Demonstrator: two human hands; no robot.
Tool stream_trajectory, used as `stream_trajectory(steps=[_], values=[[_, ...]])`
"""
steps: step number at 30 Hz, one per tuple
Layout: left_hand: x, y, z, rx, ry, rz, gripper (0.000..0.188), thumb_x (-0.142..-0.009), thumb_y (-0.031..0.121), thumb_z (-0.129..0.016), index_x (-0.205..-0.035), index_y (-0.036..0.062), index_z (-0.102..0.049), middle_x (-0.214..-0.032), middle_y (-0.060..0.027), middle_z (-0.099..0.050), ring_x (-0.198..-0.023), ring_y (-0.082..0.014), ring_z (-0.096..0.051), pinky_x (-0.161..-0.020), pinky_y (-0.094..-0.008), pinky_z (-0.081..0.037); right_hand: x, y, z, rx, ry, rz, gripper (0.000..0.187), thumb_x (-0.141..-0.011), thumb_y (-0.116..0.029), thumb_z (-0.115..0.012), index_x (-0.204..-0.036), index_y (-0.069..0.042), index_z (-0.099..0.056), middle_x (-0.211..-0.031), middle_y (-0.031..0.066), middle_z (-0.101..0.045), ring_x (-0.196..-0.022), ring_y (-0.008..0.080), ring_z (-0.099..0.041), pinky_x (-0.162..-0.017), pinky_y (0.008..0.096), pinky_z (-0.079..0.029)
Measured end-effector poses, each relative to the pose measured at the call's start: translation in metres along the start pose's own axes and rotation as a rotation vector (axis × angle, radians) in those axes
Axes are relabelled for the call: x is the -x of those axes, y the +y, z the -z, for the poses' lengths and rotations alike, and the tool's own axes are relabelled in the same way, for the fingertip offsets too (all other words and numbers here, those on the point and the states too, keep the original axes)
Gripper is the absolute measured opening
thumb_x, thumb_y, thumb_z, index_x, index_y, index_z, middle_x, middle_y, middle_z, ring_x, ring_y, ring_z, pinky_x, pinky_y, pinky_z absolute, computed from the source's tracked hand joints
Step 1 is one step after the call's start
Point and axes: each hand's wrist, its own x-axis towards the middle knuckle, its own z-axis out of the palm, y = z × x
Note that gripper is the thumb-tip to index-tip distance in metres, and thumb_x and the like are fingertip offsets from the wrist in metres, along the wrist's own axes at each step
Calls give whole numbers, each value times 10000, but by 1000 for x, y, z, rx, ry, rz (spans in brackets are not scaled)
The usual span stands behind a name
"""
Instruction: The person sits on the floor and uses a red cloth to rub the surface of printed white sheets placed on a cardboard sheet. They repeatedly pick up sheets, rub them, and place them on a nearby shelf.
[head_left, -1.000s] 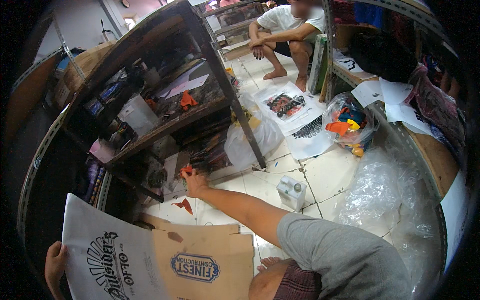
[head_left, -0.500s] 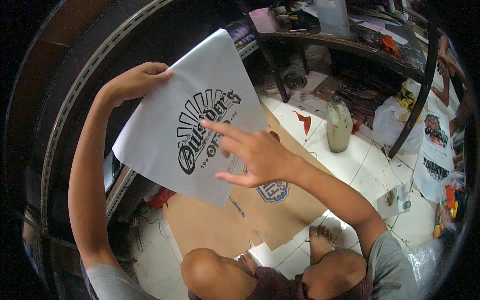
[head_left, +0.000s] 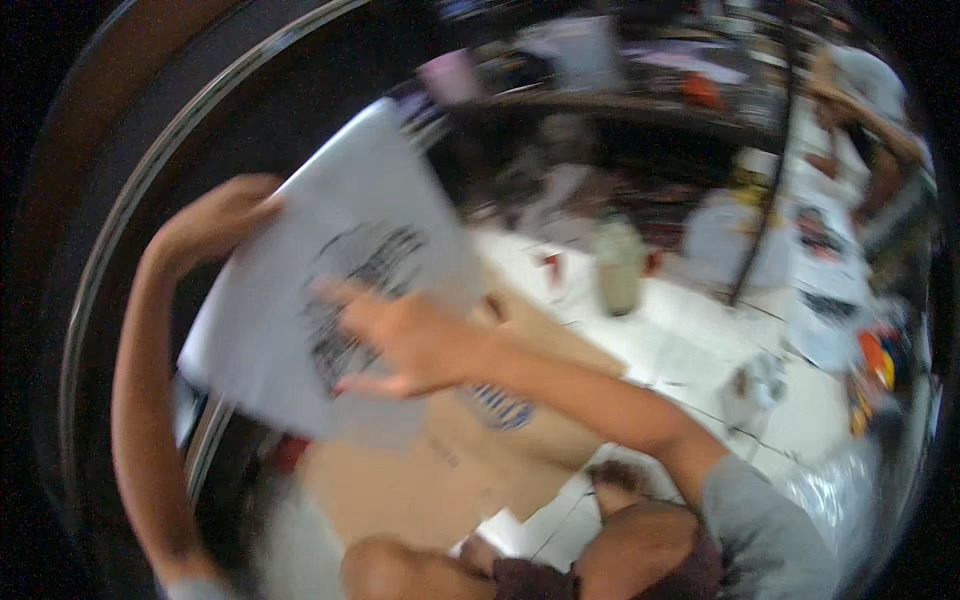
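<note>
A white sheet (head_left: 370, 180), perhaps paper or film, is held up at a slant in front of me. Black lettering (head_left: 385, 255) is printed across its middle. My left hand (head_left: 222, 222) grips the sheet by its upper left edge, the thumb on the front face. Over the lettering lies my right hand (head_left: 420, 340), index finger and thumb stretched apart and nothing held in it. Whether its fingertip touches the sheet I cannot tell. Below the sheet, brown cardboard (head_left: 390, 490) with blue print (head_left: 500, 408) lies on the white tiles, partly covered by the sheet and my right arm.
A slotted metal rail (head_left: 160, 150) curves along the dark left side. A cluttered bench (head_left: 640, 108) stands at the back. Beyond the cardboard are a pale bottle-like container (head_left: 620, 270) and a white plastic bag (head_left: 725, 240). Printed sheets (head_left: 830, 270) lie at right, near another person (head_left: 880, 135).
The whole view has shifted and blurred, so the scene sits further left. The left hand keeps its grip on the sheet; the right hand stays over the lettering.
</note>
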Motion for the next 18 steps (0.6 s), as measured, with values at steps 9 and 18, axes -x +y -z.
stream_trajectory(steps=[9,18], values=[[30,-2,-1,127,95,72,269,-1054,227,-534,-1009,-12,-648,-845,-75,-658,-761,-157,-608,-727,-335,-511,-8,-11,-19,-78,-76,16,722,-780,-489,-779,-1073,128,-544,-1554,326,-296,-908,456,-657,-771,493,-557],[23,0,-9,84,88,71,271,-1043,231,-550,-1023,-18,-656,-840,-83,-647,-763,-180,-605,-737,-360,-506,-5,-3,-26,-56,-35,-20,627,-826,-490,-732,-1042,76,-570,-1575,359,-270,-691,344,-636,-666,393,-511]])
